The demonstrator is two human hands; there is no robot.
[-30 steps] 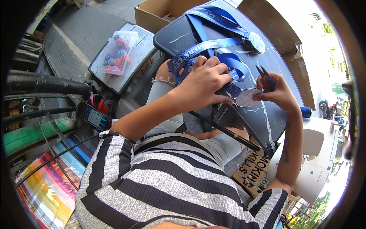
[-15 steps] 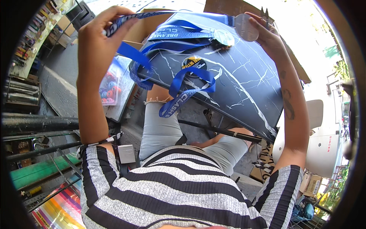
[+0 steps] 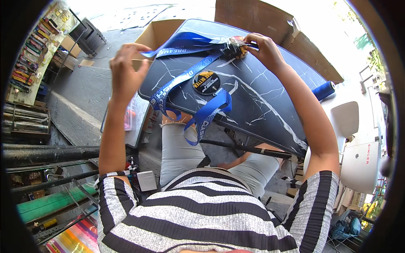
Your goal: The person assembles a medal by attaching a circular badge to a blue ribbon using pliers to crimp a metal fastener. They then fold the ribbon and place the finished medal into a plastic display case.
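My left hand (image 3: 128, 69) is raised off the table's far left corner, its fingers and thumb spread. Its index fingertip is close to the loose end of a blue lanyard ribbon (image 3: 185, 39); whether they touch I cannot tell. My right hand (image 3: 265, 49) is closed at the stacked medals (image 3: 234, 48), whose ribbons run left across the tabletop. A dark, pointed tool like small snips (image 3: 251, 44) shows partly in its fingers. Nearer me lies a round black and yellow medal (image 3: 206, 82), its blue ribbon (image 3: 213, 105) curling over the table's front edge.
The black marble-patterned table (image 3: 270, 101) stands over my knees. Cardboard boxes (image 3: 257, 21) are behind it. A blue spool (image 3: 324, 90) sits at its right edge, near a white sewing machine (image 3: 360, 166). At left are a clear plastic box (image 3: 130, 114) and metal rails (image 3: 50, 152).
My right hand has brought its medal down and left onto the stacked medals. My left hand has let go of the ribbon, which now lies along the table, and has moved lower.
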